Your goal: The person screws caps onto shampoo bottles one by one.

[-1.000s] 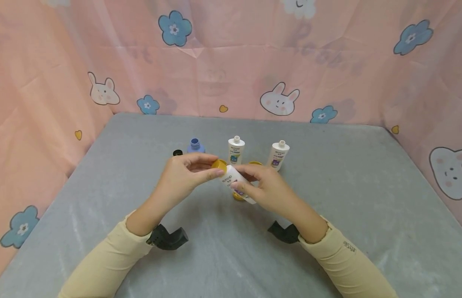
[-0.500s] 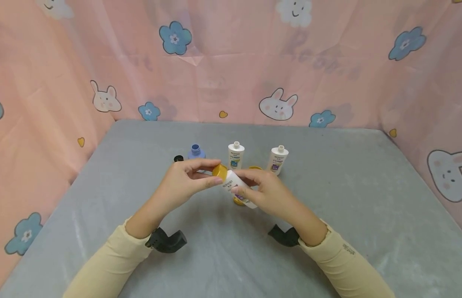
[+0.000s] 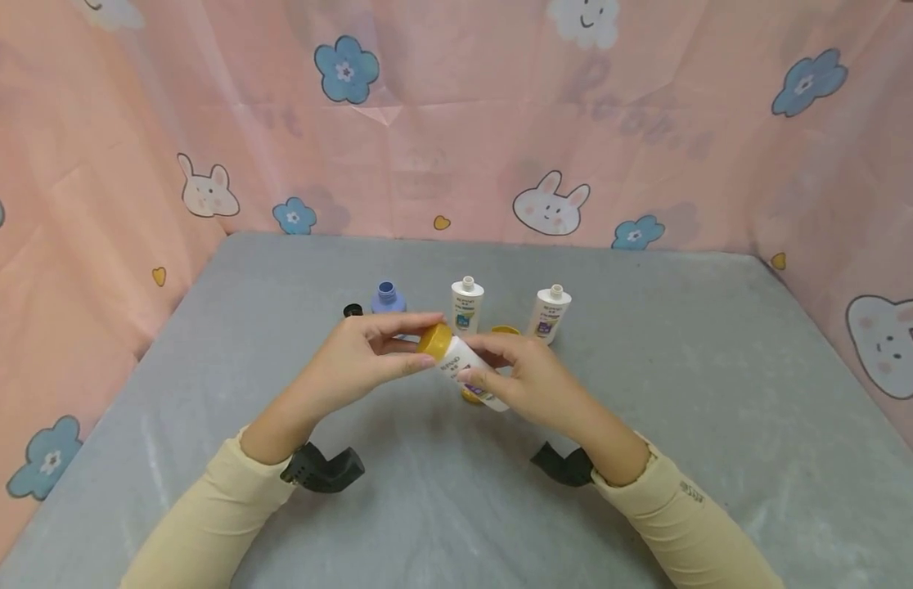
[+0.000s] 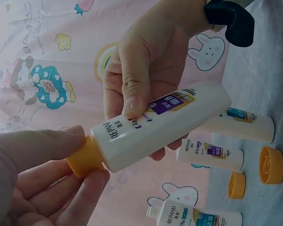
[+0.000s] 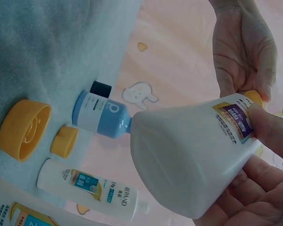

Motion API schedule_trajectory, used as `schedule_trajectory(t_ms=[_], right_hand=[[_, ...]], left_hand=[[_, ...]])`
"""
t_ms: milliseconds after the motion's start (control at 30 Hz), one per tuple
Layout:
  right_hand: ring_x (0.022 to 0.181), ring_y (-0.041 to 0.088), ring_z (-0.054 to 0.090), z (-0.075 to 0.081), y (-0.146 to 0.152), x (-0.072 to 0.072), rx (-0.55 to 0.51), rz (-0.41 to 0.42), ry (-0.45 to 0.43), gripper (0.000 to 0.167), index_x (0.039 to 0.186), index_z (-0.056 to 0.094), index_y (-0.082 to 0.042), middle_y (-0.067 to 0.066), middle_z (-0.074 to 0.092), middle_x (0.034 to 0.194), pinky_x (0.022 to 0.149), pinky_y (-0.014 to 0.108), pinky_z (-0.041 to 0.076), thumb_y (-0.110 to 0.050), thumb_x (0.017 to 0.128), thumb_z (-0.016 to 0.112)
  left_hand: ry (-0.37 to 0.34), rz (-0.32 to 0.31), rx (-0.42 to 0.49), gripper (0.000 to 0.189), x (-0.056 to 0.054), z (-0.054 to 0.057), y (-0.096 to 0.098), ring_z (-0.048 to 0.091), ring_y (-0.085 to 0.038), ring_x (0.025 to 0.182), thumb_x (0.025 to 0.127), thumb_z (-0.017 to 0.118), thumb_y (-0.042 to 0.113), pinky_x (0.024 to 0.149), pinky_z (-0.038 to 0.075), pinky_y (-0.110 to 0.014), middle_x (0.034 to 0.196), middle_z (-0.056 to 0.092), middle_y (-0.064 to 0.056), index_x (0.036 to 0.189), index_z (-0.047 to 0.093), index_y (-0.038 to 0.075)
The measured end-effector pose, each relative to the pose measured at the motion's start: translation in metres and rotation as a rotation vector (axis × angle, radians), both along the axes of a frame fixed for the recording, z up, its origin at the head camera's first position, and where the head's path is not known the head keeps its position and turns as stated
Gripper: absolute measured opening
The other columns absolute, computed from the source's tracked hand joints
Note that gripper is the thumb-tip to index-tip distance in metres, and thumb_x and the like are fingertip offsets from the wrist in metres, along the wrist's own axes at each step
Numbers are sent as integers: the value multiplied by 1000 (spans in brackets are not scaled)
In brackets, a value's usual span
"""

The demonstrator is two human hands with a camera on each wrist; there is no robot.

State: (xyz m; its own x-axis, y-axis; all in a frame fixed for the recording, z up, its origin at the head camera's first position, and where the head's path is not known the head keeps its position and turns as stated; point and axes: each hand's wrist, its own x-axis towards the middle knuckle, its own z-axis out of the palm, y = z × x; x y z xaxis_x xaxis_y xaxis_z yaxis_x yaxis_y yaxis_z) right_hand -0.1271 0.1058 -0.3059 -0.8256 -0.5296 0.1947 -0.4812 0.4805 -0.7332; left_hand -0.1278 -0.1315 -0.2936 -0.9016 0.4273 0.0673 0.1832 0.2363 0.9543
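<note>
A white lotion or shampoo-type bottle [image 3: 462,360] with a purple label is held tilted above the middle of the table. My right hand [image 3: 533,380] grips its body, thumb on the label side. My left hand [image 3: 346,356] pinches the yellow cap [image 3: 435,342] at its upper left end between thumb and fingers. In the left wrist view the cap [image 4: 86,157] sits against the bottle's shoulder, covering the neck. In the right wrist view the bottle's base [image 5: 167,165] faces the camera, and only a sliver of the cap [image 5: 253,97] shows.
Behind the hands stand a blue bottle [image 3: 388,301], a black cap [image 3: 353,310], and uncapped white bottles with teal [image 3: 467,307] and purple [image 3: 550,313] labels. Loose yellow caps [image 3: 505,330] [image 5: 26,129] lie nearby. Another white bottle [image 4: 245,125] shows in the left wrist view.
The left fingers have shifted slightly right over the yellow cap, which now shows more of its side. The right hand keeps its grip on the bottle. The head view has tilted a little.
</note>
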Motion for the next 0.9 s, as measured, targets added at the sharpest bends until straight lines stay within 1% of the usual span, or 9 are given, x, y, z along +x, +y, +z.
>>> schedule_trajectory(t_ms=[133, 200, 267, 333, 400, 500, 567, 733, 900], right_hand=[[94, 19, 67, 1, 0, 1, -3, 2, -20, 37, 124, 67, -2, 9, 73, 109, 90, 41, 60, -14, 90, 73], [95, 20, 68, 1, 0, 1, -6, -9, -22, 38, 125, 67, -2, 9, 73, 110, 90, 41, 60, -13, 90, 73], [96, 21, 68, 1, 0, 1, -11, -19, -17, 38, 125, 67, -1, 10, 72, 111, 90, 42, 60, -13, 89, 74], [95, 22, 68, 2, -1, 1, -15, -23, -17, 38, 124, 67, -1, 11, 72, 111, 90, 42, 60, -12, 89, 74], [95, 22, 68, 2, 0, 0, -18, -21, -17, 38, 124, 67, -1, 11, 72, 111, 90, 42, 60, -12, 89, 74], [96, 23, 69, 3, 0, 0, -27, -16, -20, 37, 124, 67, -1, 11, 72, 111, 90, 42, 60, -11, 89, 74], [96, 23, 69, 3, 0, 0, -24, -15, -16, 37, 124, 67, -1, 11, 73, 111, 90, 42, 60, -11, 89, 74], [95, 22, 69, 3, 0, -1, -13, -13, -5, 38, 125, 67, -1, 11, 73, 111, 89, 42, 60, -11, 89, 74], [95, 22, 69, 3, 1, -1, -5, -14, -14, 38, 125, 67, -1, 11, 73, 112, 90, 43, 60, -12, 89, 74]], left_hand=[[44, -26, -6, 54, 1, 1, -1, 66, -23, 120, 87, 76, 11, 94, 58, -30, 142, 60, -3, 139, 59, 13], [53, -22, -2, 59, 1, 2, -1, 63, -23, 123, 86, 77, 11, 97, 57, -31, 145, 58, -2, 141, 57, 14], [47, -3, 7, 61, 0, 3, -2, 63, -22, 124, 85, 79, 12, 98, 56, -32, 145, 57, -2, 142, 56, 15], [25, 29, 19, 58, -1, 3, -1, 65, -22, 122, 85, 79, 13, 97, 57, -31, 141, 60, -4, 139, 58, 14], [5, 65, 21, 52, -1, 3, -1, 66, -22, 118, 85, 80, 14, 92, 59, -30, 134, 65, -6, 134, 62, 12], [-14, 109, -6, 43, -1, 3, 0, 69, -20, 110, 85, 80, 16, 88, 60, -29, 123, 70, -7, 126, 67, 11], [-14, 124, -31, 39, -1, 3, 0, 70, -19, 104, 85, 80, 17, 86, 60, -28, 119, 71, -7, 122, 69, 10], [-18, 123, -33, 35, -2, 4, 1, 73, -17, 95, 86, 79, 17, 85, 61, -29, 117, 71, -8, 119, 71, 10], [-36, 103, -19, 36, -1, 5, 2, 73, -17, 96, 86, 78, 16, 86, 61, -30, 121, 71, -7, 121, 71, 11]])
